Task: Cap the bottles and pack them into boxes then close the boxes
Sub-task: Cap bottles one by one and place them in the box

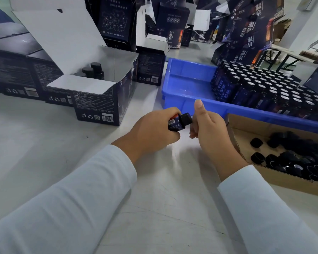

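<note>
My left hand [151, 131] grips a small dark blue bottle [174, 124], tilted on its side, with a black cap [186, 119] on its neck. My right hand [207, 129] is beside the cap, thumb up and fingers curled at the cap's right side. An open dark box [99, 96] stands at the left with its white lid up; three capped bottles [92, 70] stand inside at its back left. A blue tray [187, 88] at the right holds several uncapped bottles [264, 85]. A cardboard box [233, 129] of loose black caps [292, 154] lies at the right.
Closed dark boxes [17, 70] line the left edge of the white table. More open and stacked boxes [246, 30] stand at the back and back right. A smaller dark box [151, 66] stands between the open box and the tray.
</note>
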